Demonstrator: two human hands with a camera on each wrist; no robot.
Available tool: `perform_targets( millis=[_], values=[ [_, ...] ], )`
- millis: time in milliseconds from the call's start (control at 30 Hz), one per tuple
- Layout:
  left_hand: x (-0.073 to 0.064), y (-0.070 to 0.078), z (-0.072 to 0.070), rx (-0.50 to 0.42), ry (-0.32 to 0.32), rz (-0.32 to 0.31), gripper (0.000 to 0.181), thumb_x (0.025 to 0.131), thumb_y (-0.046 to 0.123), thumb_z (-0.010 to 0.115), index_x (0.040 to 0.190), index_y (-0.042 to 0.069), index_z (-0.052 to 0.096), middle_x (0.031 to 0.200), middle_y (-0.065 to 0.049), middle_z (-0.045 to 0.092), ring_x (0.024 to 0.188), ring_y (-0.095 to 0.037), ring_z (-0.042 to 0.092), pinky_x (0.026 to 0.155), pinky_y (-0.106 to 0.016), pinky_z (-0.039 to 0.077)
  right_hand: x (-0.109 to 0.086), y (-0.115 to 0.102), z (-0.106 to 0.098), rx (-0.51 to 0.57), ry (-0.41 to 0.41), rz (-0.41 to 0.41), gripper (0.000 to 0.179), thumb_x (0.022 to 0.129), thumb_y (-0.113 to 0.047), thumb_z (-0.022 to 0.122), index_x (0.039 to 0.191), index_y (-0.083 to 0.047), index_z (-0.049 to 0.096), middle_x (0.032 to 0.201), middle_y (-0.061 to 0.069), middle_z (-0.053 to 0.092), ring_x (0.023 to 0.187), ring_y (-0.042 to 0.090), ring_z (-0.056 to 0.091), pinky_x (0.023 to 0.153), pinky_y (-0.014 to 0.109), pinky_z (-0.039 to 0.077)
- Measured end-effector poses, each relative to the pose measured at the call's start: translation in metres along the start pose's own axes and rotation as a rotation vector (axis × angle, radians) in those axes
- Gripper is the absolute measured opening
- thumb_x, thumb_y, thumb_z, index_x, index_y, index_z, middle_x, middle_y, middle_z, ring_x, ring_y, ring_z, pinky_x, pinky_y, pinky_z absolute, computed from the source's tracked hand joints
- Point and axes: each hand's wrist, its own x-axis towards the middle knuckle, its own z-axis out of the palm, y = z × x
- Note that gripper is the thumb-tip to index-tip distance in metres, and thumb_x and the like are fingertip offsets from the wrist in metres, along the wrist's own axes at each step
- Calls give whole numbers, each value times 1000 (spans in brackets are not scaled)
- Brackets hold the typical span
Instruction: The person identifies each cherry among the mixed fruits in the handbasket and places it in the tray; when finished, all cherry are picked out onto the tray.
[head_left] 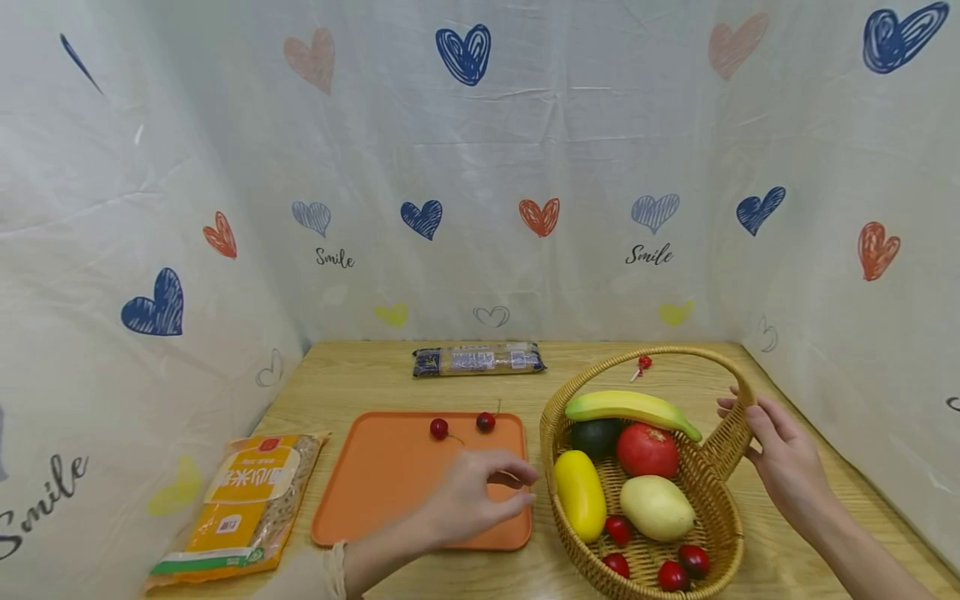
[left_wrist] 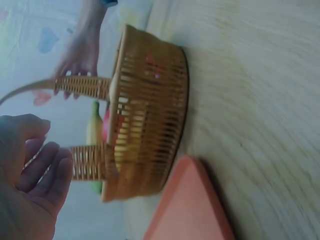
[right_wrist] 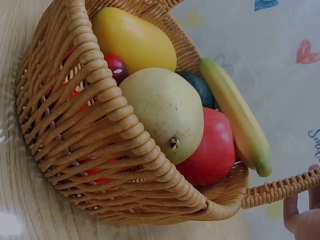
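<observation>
A wicker basket [head_left: 731, 546] stands on the table with its handle [head_left: 675, 352] arching upward. My right hand [head_left: 791, 462] holds the handle's right side, fingers behind it and thumb in front. Inside lie a banana [head_left: 630, 406], a dark green fruit [head_left: 596, 436], a red pomegranate [head_left: 647, 450], a yellow mango [head_left: 580, 496], a pale yellow-green fruit [right_wrist: 162, 110] and several small dark red fruits [head_left: 672, 575]. My left hand [head_left: 472, 496], holding nothing, hovers over the orange tray [head_left: 390, 479], left of the basket, its fingers loosely bent. Two cherries [head_left: 438, 429] rest on the tray.
At the left lies an orange-and-white bag of grain [head_left: 243, 508]. A long clear packet [head_left: 480, 360] lies at the table's back, and a red lollipop [head_left: 645, 363] sits behind the basket. A curtain printed with hearts [head_left: 465, 150] surrounds the table.
</observation>
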Motion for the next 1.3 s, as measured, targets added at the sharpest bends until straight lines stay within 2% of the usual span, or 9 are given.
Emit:
perform_targets(
  millis=[200, 433, 567, 867, 1167, 1300],
  values=[
    [6, 8, 17, -28, -35, 74, 17, 89, 11, 66, 105, 5, 68, 101, -7, 69, 90, -11, 64, 80, -20, 51, 0, 1, 1, 2, 0, -3, 34, 102, -14, 39, 134, -11, 50, 119, -6, 59, 110, 3, 52, 80, 17, 48],
    [15, 14, 32, -14, -79, 77, 18, 87, 9, 67, 105, 6, 69, 100, -3, 69, 89, -4, 63, 77, -16, 50, 0, 0, 2, -6, -2, -5, 34, 102, -13, 39, 135, -10, 49, 118, -5, 60, 111, 4, 53, 80, 17, 48],
    [21, 16, 42, 13, -100, 83, 18, 88, 9, 67, 106, 7, 69, 101, 0, 69, 89, -2, 62, 76, -15, 50, 0, 0, 3, -7, -2, -5, 35, 102, -13, 39, 136, -11, 49, 118, -5, 60, 111, 4, 53, 81, 17, 48],
    [40, 16, 70, 147, -185, 164, 18, 87, 10, 68, 104, 9, 70, 94, 6, 69, 88, 8, 58, 77, -8, 46, 0, -1, 3, -10, -1, -7, 35, 102, -13, 38, 136, -11, 48, 118, -5, 60, 111, 3, 53, 82, 16, 48],
    [65, 16, 98, 210, -299, 121, 19, 89, 17, 68, 107, 11, 71, 96, 10, 69, 84, 14, 55, 71, -4, 43, -2, 0, 2, -19, 19, 10, 35, 102, -15, 39, 136, -12, 49, 117, -6, 60, 111, 3, 53, 81, 16, 48],
    [71, 17, 110, 239, -356, 101, 20, 88, 20, 69, 107, 13, 71, 94, 12, 69, 79, 19, 52, 68, -2, 42, -2, -1, 2, -28, 22, 15, 35, 102, -16, 39, 136, -13, 48, 118, -6, 60, 111, 2, 52, 81, 16, 47]
  ],
)
